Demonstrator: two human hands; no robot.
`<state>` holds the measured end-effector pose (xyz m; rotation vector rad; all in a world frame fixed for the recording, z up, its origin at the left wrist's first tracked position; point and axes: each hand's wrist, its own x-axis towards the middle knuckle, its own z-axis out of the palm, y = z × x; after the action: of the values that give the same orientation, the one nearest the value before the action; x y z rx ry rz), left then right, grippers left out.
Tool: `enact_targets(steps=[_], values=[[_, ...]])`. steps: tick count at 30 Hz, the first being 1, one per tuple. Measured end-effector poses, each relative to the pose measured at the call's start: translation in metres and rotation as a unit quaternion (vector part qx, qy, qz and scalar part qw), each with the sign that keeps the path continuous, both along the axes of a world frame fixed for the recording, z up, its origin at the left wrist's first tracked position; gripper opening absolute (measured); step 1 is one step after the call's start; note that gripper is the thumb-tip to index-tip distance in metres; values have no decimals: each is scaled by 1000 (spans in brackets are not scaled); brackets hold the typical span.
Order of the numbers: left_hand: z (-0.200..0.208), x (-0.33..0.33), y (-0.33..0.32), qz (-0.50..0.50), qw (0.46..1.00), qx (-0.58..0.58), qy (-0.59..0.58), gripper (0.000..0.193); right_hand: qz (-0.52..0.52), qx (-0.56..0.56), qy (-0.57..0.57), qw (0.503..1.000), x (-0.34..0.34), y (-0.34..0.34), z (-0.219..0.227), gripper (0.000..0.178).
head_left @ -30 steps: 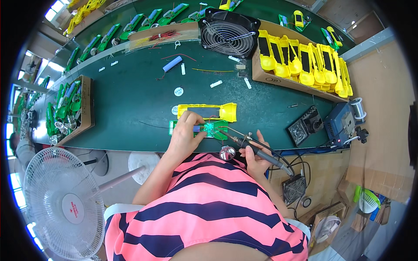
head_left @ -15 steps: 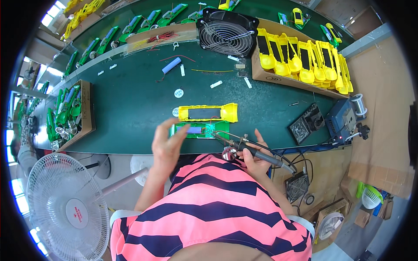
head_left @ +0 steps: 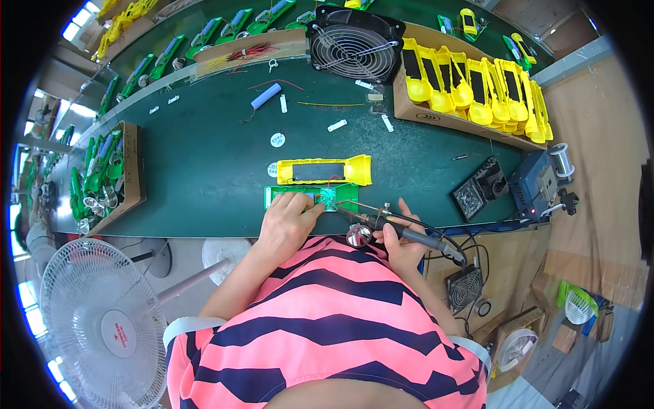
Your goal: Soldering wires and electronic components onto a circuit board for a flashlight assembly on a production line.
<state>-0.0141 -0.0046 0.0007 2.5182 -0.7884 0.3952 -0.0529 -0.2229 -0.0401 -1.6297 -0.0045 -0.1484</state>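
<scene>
A green flashlight housing half (head_left: 347,195) lies at the table's front edge, with a small circuit board (head_left: 328,198) and thin wires in it. My left hand (head_left: 289,221) is over the housing's left part, its fingers pinched together beside the board; what they hold is too small to make out. It covers most of the blue battery cell in the housing. My right hand (head_left: 405,247) grips a soldering iron (head_left: 409,234), whose tip points at the board. A round silver reflector (head_left: 359,235) hangs at the edge below the iron. Just behind lies a yellow housing half (head_left: 357,170) with a dark panel.
A carton (head_left: 436,119) of yellow housings and a black fan (head_left: 356,51) stand at the back. At right are a soldering station (head_left: 535,187) and a black tray (head_left: 479,191). A carton (head_left: 133,167) of green assemblies stands left. A loose blue battery (head_left: 266,96) lies mid-table.
My left hand has come down and right onto the green housing, its fingers going from spread to pinched by the board. The right hand keeps the soldering iron at nearly the same place.
</scene>
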Motion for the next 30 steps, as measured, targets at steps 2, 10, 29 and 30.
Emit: enact_targets(steps=[2, 10, 29, 30], values=[[0, 1, -1, -4, 1000, 19, 3, 18, -4, -4, 6, 1000, 0, 1, -1, 18], [1, 2, 2, -11, 999, 29, 17, 18, 7, 11, 11, 1000, 2, 3, -2, 18], [4, 2, -1, -1, 999, 32, 19, 17, -49, 142, 13, 989, 5, 6, 16, 19], [4, 2, -1, 0, 999, 34, 20, 18, -60, 148, 16, 987, 6, 5, 18, 19]])
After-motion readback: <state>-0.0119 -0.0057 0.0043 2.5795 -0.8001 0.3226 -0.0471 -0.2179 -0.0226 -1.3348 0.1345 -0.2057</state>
